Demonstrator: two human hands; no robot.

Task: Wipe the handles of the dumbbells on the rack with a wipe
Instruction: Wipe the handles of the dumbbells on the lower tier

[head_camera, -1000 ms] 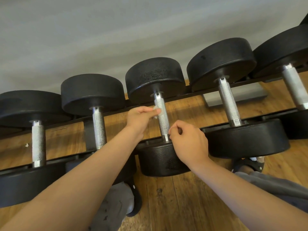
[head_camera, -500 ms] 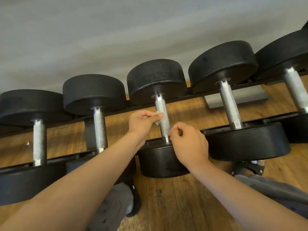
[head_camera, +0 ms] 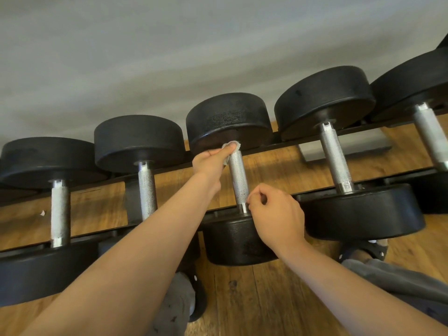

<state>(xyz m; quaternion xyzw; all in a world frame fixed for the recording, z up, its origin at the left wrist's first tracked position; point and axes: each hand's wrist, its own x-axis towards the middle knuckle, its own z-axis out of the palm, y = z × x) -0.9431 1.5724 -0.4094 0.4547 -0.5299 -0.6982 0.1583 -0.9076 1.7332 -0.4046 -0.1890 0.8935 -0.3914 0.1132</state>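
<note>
Several black dumbbells with knurled silver handles lie side by side on a black rack (head_camera: pixel 400 173). My left hand (head_camera: pixel 211 161) pinches a small white wipe (head_camera: pixel 231 147) against the far end of the middle dumbbell's handle (head_camera: pixel 238 180), just under its far head. My right hand (head_camera: pixel 276 219) is at the near end of the same handle, fingers curled, thumb and forefinger at the bare collar. Whether it grips the handle is unclear.
Neighbouring handles stand to the left (head_camera: pixel 146 190) and right (head_camera: pixel 335 158) of the middle one. A grey wall rises behind the rack. Wooden floor (head_camera: pixel 266 299) lies below, with my feet in dark sandals (head_camera: pixel 363 253) and grey trousers near the rack.
My left hand has slid the wipe from the middle of the handle up to its far end. My right hand has stayed at the near end.
</note>
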